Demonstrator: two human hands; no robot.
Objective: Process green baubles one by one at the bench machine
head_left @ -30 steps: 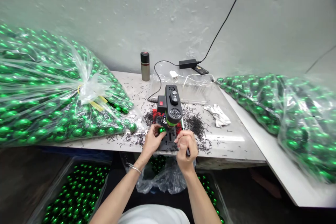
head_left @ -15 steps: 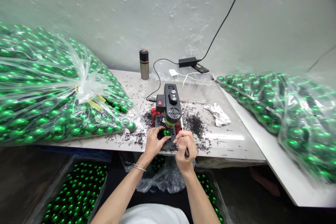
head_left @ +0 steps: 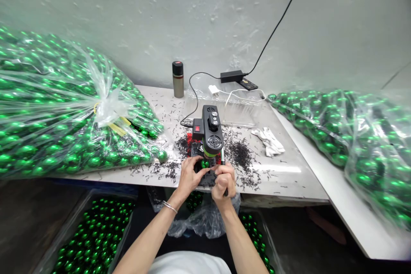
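Note:
A small black machine (head_left: 213, 130) with a red switch stands near the table's front edge. Beneath its head sits a shiny green ball (head_left: 204, 164). My left hand (head_left: 190, 176), with a bracelet at the wrist, holds the ball between thumb and fingers. My right hand (head_left: 224, 184) is closed around the machine's lever (head_left: 222, 156), at the right side; part of the dark handle shows below the fingers. Small black pieces (head_left: 240, 154) are strewn on both sides of the machine, and red material (head_left: 190, 139) shows around its base.
Big clear bags of green balls lie at the left (head_left: 48, 115) and right (head_left: 324, 124). Behind the machine are a bottle (head_left: 178, 79), a power adapter (head_left: 231, 76) and a plastic tray (head_left: 240, 113). White gloves (head_left: 269, 141) lie to its right. Green balls (head_left: 93, 235) fill a container below the table.
My right hand has shifted slightly left and downward with the lever. My left hand remains at the ball. The whole view has moved slightly.

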